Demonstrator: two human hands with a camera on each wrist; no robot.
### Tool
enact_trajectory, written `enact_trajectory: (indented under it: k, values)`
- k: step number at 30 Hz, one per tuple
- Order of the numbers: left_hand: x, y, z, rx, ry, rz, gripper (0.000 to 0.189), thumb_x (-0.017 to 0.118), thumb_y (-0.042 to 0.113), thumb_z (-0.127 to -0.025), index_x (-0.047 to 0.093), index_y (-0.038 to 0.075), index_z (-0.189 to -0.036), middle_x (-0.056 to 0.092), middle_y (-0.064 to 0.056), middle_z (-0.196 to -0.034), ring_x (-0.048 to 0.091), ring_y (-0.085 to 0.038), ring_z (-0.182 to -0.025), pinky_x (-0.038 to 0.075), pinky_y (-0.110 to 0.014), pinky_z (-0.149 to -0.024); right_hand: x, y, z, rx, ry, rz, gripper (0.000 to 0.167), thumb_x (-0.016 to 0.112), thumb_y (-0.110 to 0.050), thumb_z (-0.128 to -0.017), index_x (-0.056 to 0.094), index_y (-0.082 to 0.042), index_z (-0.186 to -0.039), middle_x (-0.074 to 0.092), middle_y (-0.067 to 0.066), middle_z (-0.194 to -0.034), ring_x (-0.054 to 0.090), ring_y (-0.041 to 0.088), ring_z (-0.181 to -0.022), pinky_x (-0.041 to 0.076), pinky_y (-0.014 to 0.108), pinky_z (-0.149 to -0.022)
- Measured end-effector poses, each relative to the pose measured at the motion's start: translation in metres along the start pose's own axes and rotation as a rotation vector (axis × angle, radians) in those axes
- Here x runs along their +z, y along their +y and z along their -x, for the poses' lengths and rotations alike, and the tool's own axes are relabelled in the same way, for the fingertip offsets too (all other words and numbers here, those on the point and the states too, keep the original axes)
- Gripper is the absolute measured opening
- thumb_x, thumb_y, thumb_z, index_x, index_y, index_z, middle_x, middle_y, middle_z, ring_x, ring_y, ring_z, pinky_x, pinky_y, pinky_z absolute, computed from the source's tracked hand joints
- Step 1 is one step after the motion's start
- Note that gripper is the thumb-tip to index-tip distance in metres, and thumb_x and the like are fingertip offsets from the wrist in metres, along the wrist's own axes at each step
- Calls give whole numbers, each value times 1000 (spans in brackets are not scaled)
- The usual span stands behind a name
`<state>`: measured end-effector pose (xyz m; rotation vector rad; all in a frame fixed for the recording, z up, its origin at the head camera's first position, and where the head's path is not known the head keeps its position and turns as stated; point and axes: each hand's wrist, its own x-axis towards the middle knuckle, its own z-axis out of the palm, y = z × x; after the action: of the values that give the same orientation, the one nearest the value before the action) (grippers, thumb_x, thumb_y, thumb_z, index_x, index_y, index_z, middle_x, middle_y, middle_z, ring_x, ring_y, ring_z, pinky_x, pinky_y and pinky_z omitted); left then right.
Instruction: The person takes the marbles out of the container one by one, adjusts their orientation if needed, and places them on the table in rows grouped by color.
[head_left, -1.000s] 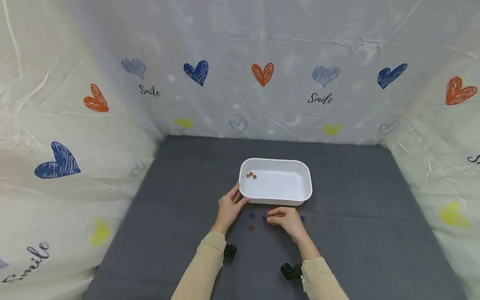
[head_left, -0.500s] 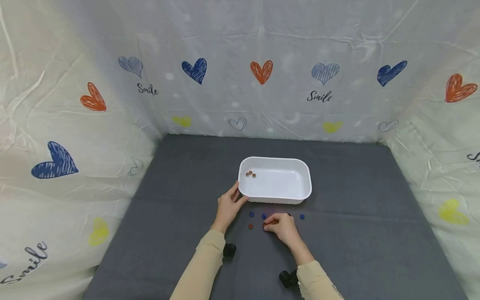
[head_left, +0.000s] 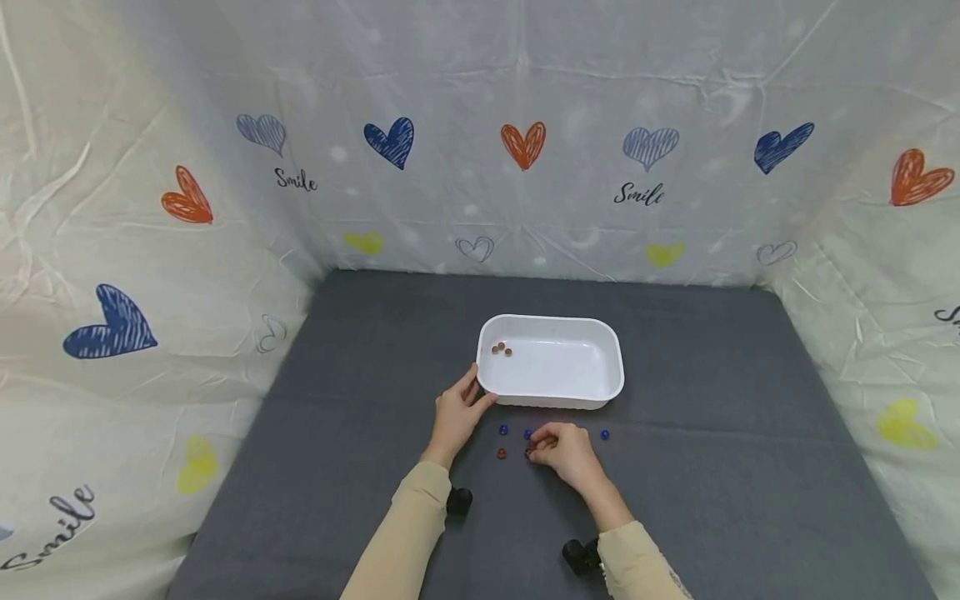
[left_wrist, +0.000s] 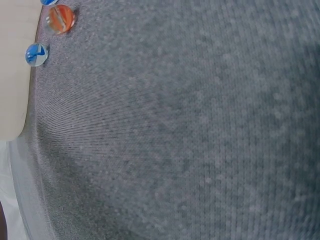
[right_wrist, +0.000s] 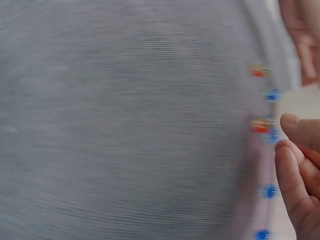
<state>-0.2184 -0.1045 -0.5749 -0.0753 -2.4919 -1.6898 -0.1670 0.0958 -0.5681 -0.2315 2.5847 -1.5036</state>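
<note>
My left hand (head_left: 454,423) holds the near left corner of a white tray (head_left: 555,402), thumb at its front wall and fingers at its left side. Three orange-brown marbles (head_left: 508,352) lie inside the tray, at the left. Just in front of it, my right hand (head_left: 568,455) hovers low, thumb and fingertips parted around nothing in the right wrist view. An orange marble (head_left: 528,453) is right by those fingertips, below a blue marble (head_left: 528,434). To the left, another orange marble (head_left: 502,453) sits below a second blue marble (head_left: 503,430).
Further right on the dark grey cloth (head_left: 712,467) is a blue marble (head_left: 604,434). The right wrist view also shows a blue marble (right_wrist: 270,191) that my right hand covers in the head view. White heart-printed curtains (head_left: 570,192) enclose the back and sides.
My right hand has brought an orange marble from beside the blue row slightly toward me, and its fingers have parted from it. The left hand stays at the tray corner.
</note>
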Motion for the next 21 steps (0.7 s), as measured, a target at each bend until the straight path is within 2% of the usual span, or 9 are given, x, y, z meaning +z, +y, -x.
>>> enact_trajectory:
  k: [4, 8, 13, 17, 21]
  values:
    - [0, 1, 0, 5, 5, -13, 68, 74, 18, -80, 42, 3, -138, 42, -12, -138, 47, -20, -119, 46, -23, -90, -17, -17, -8, -69, 39, -46, 15, 75, 0, -75, 70, 2, -89, 66, 2, -74, 62, 13, -64, 53, 25, -55]
    - [0, 2, -1, 9, 4, -2, 68, 74, 17, -80, 41, 1, -138, 41, -13, -138, 46, -21, -120, 46, -22, -90, -36, -38, -26, -124, 112, -78, 16, 75, -1, -75, 71, 2, -90, 67, 4, -76, 62, 15, -67, 54, 26, -57]
    - [-2, 1, -1, 1, -8, 29, 69, 73, 17, -80, 40, 3, -139, 39, -12, -140, 45, -22, -121, 44, -19, -91, -53, -58, -56, -106, 188, -100, 16, 75, -9, -78, 72, -4, -93, 69, 3, -81, 63, 16, -74, 54, 30, -63]
    - [-1, 0, 1, 1, -17, 48, 69, 73, 17, -81, 40, 3, -139, 39, -13, -140, 44, -23, -122, 44, -19, -91, -59, -63, -84, -89, 202, -181, 19, 74, -14, -81, 71, -6, -98, 68, 4, -88, 63, 19, -83, 54, 35, -73]
    - [-2, -2, 0, -4, -27, 55, 70, 73, 17, -81, 39, 3, -140, 37, -12, -141, 43, -21, -123, 43, -18, -92, -57, -67, -112, -88, 194, -203, 25, 73, -13, -81, 69, -1, -103, 68, 6, -93, 62, 21, -88, 54, 37, -78]
